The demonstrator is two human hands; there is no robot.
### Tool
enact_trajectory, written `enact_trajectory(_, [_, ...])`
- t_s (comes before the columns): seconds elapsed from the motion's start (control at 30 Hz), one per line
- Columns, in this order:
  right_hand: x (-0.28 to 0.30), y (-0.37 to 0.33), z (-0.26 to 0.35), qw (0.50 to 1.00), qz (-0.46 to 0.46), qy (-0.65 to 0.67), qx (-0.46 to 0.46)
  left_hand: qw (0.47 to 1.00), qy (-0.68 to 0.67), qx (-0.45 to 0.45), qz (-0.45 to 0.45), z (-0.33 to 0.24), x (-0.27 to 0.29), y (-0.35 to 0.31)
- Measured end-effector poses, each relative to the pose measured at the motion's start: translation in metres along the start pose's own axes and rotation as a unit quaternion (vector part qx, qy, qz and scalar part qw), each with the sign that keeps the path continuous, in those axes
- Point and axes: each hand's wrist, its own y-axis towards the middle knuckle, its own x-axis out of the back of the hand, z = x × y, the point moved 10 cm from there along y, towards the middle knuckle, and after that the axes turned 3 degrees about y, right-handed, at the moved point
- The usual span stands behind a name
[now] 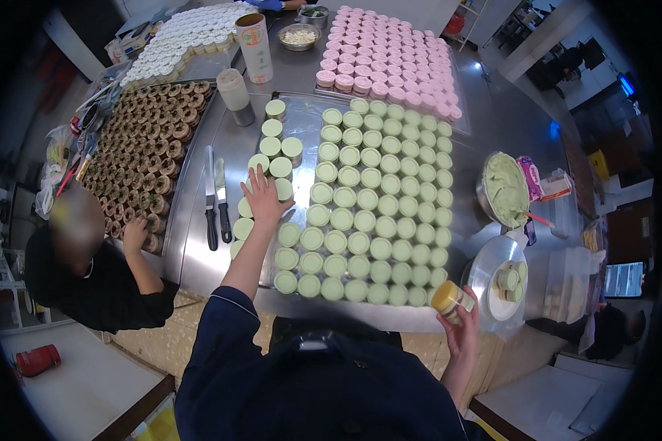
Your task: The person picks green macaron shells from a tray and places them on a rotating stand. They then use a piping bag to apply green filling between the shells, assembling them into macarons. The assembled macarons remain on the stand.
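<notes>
My left hand (267, 200) reaches over a loose column of small cups with pale green tops (271, 128), its fingers spread and resting on or just above several of them. My right hand (461, 327), near the table's front edge, grips a small clear jar with a yellow top (446, 296), held tilted. Between my hands, many more green-topped cups (358, 242) stand in close rows on a metal tray. Left of my left hand lie two spatulas with black handles, a long-bladed one (210, 192) and a shorter one (223, 213).
A bowl of green cream (506, 189) and a round turntable with cups (490, 257) stand at the right. Farther back are pink-topped cups (390, 59), a paper tube (254, 48) and a shaker (235, 96). A co-worker's hand (134, 235) is by brown-topped cups (136, 151).
</notes>
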Motion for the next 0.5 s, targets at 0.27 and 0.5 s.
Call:
enact_trajectory(0.27, [-0.028, 0.013, -0.015, 0.997, 0.042, -0.032, -0.049, 0.999, -0.018, -0.023, -0.017, 0.004, -0.005, 0.004])
enact_trajectory(0.5, [-0.138, 0.066, -0.049, 0.968, 0.194, -0.106, -0.122, 0.963, -0.256, 0.034, -0.073, 0.029, 0.029, -0.020])
